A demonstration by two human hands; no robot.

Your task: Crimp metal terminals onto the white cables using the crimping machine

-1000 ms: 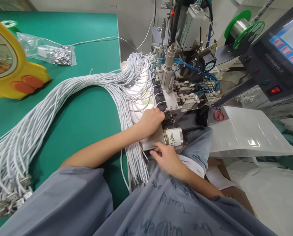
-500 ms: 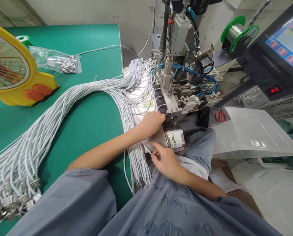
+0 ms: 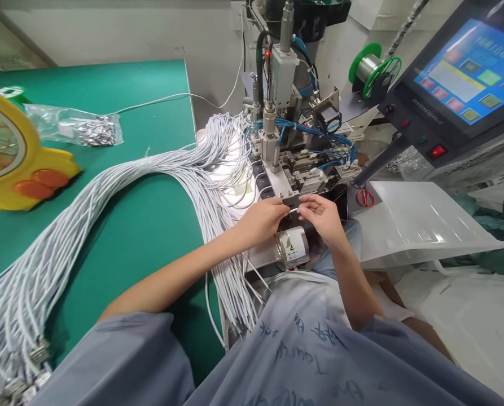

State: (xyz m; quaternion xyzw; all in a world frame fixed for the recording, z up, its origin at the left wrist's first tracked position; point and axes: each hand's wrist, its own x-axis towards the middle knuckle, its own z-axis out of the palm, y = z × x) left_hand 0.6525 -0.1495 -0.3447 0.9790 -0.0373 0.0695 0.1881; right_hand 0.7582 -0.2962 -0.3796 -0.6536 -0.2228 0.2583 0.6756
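My left hand [image 3: 262,219] is closed in a pinch in front of the machine, and the end of a white cable [image 3: 293,211] sticks out to its right. My right hand [image 3: 323,219] faces it, thumb and forefinger together at the tip of that same cable. Both hands are just before the metal front of the benchtop machine [image 3: 282,181]. A large bundle of white cables [image 3: 150,163] fans out to the left of the machine, with one branch hanging down beneath my left forearm. Under my hands lies a labelled jar [image 3: 294,246].
On the green table [image 3: 141,225] stand a yellow fan [image 3: 31,152] and a plastic bag of small metal parts [image 3: 97,131]. To the right are a wire spool [image 3: 368,67], a touchscreen panel [image 3: 459,84], red-handled scissors [image 3: 365,198] and a translucent plastic sheet [image 3: 421,220].
My right hand has moved up from beside the hanging cables to the cable end at my left hand. The view has shifted slightly, showing more of the touchscreen.
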